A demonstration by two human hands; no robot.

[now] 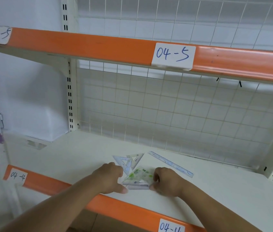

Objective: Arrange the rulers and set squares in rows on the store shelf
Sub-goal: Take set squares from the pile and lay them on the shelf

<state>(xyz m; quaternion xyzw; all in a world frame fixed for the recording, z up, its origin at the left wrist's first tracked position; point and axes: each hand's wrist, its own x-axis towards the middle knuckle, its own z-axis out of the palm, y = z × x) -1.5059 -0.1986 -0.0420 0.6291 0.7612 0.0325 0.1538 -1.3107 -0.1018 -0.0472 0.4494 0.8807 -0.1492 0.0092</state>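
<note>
Left hand point(111, 179) and right hand point(166, 180) pinching ends of green-speckled clear plastic set square point(140, 177) near front of white shelf point(216, 190). Light, stiff, slippery; best held by edges. Clear triangles point(127, 162) at 11 o'clock, clear straight ruler point(171, 163) at 1 o'clock.

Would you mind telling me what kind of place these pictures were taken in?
Most likely a shop or stockroom aisle: metal gondola shelving with orange edge strips, handwritten location labels such as "04-5", and a wire grid back panel behind the shelf.
</note>
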